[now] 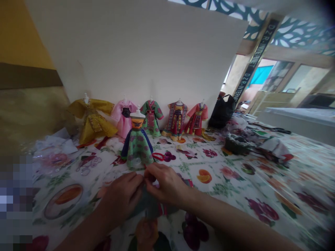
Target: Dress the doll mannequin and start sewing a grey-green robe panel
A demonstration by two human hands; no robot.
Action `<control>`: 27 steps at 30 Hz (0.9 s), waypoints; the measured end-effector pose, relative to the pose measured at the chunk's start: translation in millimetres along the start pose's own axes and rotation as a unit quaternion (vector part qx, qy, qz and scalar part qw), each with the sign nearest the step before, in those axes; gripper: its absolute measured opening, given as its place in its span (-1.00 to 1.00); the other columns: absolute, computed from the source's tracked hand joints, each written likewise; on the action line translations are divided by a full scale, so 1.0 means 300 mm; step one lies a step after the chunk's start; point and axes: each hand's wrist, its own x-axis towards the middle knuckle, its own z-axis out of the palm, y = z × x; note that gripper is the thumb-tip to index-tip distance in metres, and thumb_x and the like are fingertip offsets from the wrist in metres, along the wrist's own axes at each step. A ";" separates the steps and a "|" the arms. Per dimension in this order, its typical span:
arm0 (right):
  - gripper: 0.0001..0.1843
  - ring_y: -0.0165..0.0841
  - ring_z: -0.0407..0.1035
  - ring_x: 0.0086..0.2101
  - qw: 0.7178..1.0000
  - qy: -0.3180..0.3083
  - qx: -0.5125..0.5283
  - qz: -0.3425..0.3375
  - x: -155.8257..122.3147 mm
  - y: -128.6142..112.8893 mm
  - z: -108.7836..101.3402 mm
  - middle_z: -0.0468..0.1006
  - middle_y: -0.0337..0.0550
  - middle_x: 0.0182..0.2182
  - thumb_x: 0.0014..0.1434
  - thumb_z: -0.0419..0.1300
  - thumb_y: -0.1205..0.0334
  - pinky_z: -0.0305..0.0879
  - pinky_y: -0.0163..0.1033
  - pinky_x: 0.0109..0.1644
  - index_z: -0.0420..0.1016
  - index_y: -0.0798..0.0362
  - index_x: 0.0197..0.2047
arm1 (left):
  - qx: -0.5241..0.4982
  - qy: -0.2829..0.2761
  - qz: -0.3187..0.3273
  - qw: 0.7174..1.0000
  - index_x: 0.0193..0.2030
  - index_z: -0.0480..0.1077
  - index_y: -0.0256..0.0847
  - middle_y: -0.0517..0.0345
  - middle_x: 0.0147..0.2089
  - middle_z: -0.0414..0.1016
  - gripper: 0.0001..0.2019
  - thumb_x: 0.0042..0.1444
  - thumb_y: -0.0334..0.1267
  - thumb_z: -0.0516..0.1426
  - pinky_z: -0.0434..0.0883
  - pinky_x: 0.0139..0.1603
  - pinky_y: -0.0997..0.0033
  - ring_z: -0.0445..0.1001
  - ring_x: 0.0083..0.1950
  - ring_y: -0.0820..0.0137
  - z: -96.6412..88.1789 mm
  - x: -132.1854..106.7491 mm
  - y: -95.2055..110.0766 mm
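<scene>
My left hand [124, 195] and my right hand [167, 184] meet low in the middle of the view, fingertips close together. Both are closed in a pinch on a small piece of dull green cloth [146, 204] with a bit of red trim; the fingers hide much of it. Just beyond them stands a miniature dress [138, 144] on a white dress form, with an orange top and a green flowered skirt with blue sides. A pair of scissors with red handles [158, 156] lies beside that skirt, partly hidden.
Behind stand doll dresses on forms: yellow [91, 122], pink [125, 116], green [151, 116], patterned [177, 120] and coral-red [196, 118]. Clear plastic packets [56, 158] lie left. A dark basket [237, 144], black bag [222, 111] and scraps sit right on the fruit-print tablecloth [225, 205].
</scene>
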 end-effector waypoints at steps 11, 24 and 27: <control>-0.94 -0.36 0.29 -0.39 1.000 0.003 -0.018 -0.007 -0.004 0.007 0.005 0.42 -0.21 -0.40 0.15 0.08 0.38 0.18 -0.28 -0.30 0.31 0.03 -0.30 | -0.008 -0.017 0.005 1.000 -0.28 0.38 -0.23 0.05 -0.33 0.47 -0.84 0.25 -0.38 -0.01 0.39 -0.33 0.33 0.48 -0.32 0.29 0.010 -0.006 -0.010; -0.90 -0.39 0.28 -0.40 1.000 0.019 0.010 -0.011 0.001 0.009 0.014 0.40 -0.24 -0.43 0.10 0.09 0.40 0.17 -0.29 -0.31 0.28 0.01 -0.33 | -0.020 -0.007 -0.014 1.000 -0.30 0.36 -0.20 0.12 -0.35 0.43 -0.82 0.29 -0.34 -0.02 0.35 -0.30 0.35 0.44 -0.32 0.33 0.006 -0.003 -0.016; -0.93 -0.38 0.29 -0.40 1.000 0.010 0.014 -0.005 0.002 0.001 0.005 0.41 -0.23 -0.43 0.11 0.10 0.37 0.18 -0.28 -0.30 0.27 0.02 -0.34 | -0.024 -0.021 -0.018 0.999 -0.30 0.36 -0.21 0.10 -0.34 0.44 -0.83 0.27 -0.36 -0.02 0.35 -0.29 0.33 0.44 -0.31 0.31 -0.001 -0.001 -0.014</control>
